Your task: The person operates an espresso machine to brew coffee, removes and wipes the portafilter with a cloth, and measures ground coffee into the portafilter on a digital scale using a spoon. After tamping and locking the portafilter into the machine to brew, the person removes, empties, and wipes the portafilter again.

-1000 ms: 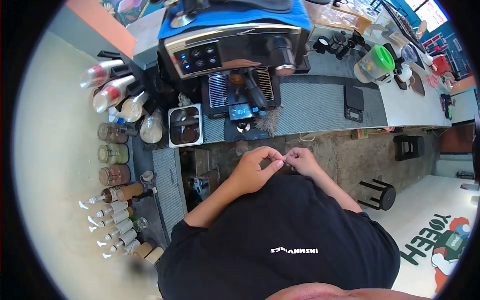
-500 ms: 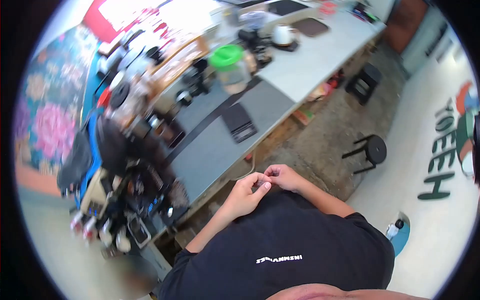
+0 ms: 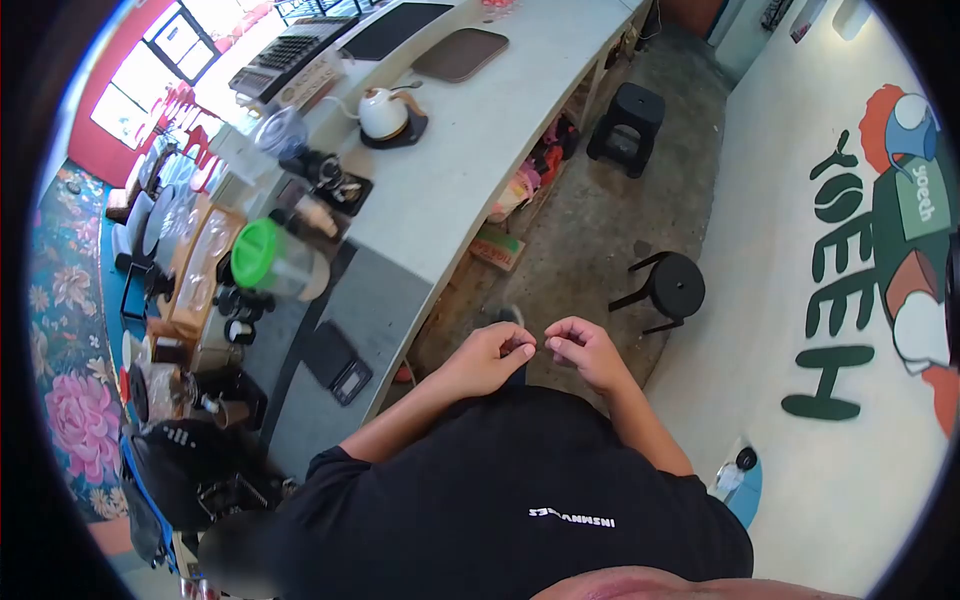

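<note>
In front of my black shirt (image 3: 480, 470), both hands are raised at waist height, above the floor beside the counter. My left hand (image 3: 487, 357) is closed, thumb tip against the curled fingers. A small gap to its right, my right hand (image 3: 590, 352) is also bent into a pinch. Whether anything tiny sits between the fingertips of either hand, I cannot make out. Neither hand touches the counter (image 3: 480, 140). Nearest on it, to the left of my left hand, lies a black digital scale (image 3: 337, 362).
A green-lidded plastic jar (image 3: 262, 254), a white gooseneck kettle (image 3: 384, 115) and a coffee grinder (image 3: 322, 172) stand along the counter. A brown mat (image 3: 461, 54) lies farther off. Two black stools, one round (image 3: 676, 285) and one square (image 3: 630, 125), are on the floor near the painted wall (image 3: 770, 290).
My hands have drawn slightly apart; their fingertips were together before. My view has turned right, so the counter and its things now appear farther left.
</note>
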{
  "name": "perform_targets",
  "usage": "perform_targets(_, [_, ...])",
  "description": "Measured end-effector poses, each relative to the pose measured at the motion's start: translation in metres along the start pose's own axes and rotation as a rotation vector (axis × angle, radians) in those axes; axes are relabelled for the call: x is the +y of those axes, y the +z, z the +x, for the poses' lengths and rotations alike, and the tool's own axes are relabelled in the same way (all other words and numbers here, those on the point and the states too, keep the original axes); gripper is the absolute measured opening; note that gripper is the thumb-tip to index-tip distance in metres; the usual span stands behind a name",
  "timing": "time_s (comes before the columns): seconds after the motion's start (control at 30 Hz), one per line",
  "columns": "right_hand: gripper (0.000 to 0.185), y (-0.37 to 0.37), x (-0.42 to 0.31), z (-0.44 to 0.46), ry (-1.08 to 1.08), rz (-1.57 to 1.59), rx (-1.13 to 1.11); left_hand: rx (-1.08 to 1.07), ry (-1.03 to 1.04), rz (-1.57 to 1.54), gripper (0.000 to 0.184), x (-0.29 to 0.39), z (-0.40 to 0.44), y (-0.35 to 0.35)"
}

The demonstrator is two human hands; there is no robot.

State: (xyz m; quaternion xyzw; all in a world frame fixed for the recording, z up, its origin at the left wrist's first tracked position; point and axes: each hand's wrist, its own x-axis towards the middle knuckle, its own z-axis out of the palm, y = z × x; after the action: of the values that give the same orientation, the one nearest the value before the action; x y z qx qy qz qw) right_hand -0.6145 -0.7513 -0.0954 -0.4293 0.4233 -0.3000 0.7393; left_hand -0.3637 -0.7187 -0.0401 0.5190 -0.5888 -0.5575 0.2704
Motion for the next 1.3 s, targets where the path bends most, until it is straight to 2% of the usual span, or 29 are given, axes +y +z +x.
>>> perform_targets(0.17, [0.020,-0.064,-0.060,0.102,-0.080,-0.073,-0.045,-0.007,0.013,-0.084,0.024,-0.016,0.150,-0.022])
perform_targets(0.27, [0.021,-0.121,-0.096,0.179,-0.034,-0.173,-0.009,-0.023,0.022,-0.154,0.025,-0.014,0.254,-0.044])
perform_targets(0.37, [0.022,-0.170,-0.151,0.256,-0.007,-0.265,0.016,0.057,0.169,-0.176,0.025,0.017,0.348,-0.075])
perform_targets(0.4, [0.022,-0.181,-0.174,0.274,-0.012,-0.285,-0.008,0.055,0.096,-0.103,0.025,0.054,0.367,-0.097])
perform_targets(0.5, [0.020,-0.215,-0.221,0.344,-0.050,-0.317,-0.037,0.175,0.143,-0.063,0.025,0.089,0.427,-0.136])
perform_targets(0.6, [0.017,-0.249,-0.262,0.426,-0.106,-0.301,-0.025,0.235,0.089,-0.128,0.026,0.102,0.477,-0.168])
perform_targets(0.7, [0.017,-0.272,-0.304,0.525,-0.064,-0.317,-0.114,0.285,0.064,-0.144,0.026,0.109,0.522,-0.204])
perform_targets(0.77, [0.022,-0.279,-0.344,0.603,-0.061,-0.427,-0.234,0.392,0.054,-0.147,0.028,0.107,0.556,-0.225])
perform_targets(0.83, [0.025,-0.282,-0.391,0.686,-0.081,-0.543,-0.356,0.493,0.005,-0.177,0.029,0.100,0.592,-0.241])
perform_targets(0.87, [0.030,-0.279,-0.417,0.733,-0.087,-0.620,-0.393,0.512,-0.085,-0.200,0.031,0.097,0.612,-0.252])
perform_targets(0.97, [0.033,-0.245,-0.494,0.865,-0.275,-0.757,-0.479,0.736,-0.086,-0.332,0.031,0.102,0.668,-0.265])
perform_targets(1.1, [0.042,-0.178,-0.566,1.051,-0.825,-1.092,-0.358,0.751,-0.146,-0.431,0.032,0.143,0.705,-0.288])
perform_targets(1.17, [0.045,-0.137,-0.609,1.112,-0.833,-1.253,-0.313,0.791,-0.152,-0.419,0.033,0.143,0.722,-0.296])
perform_targets(1.23, [0.049,-0.099,-0.627,1.188,-1.031,-1.379,-0.127,0.853,-0.195,-0.412,0.033,0.140,0.738,-0.302])
perform_targets(1.3, [0.049,-0.071,-0.659,1.231,-0.915,-1.588,-0.094,0.874,-0.261,-0.439,0.033,0.144,0.750,-0.309])
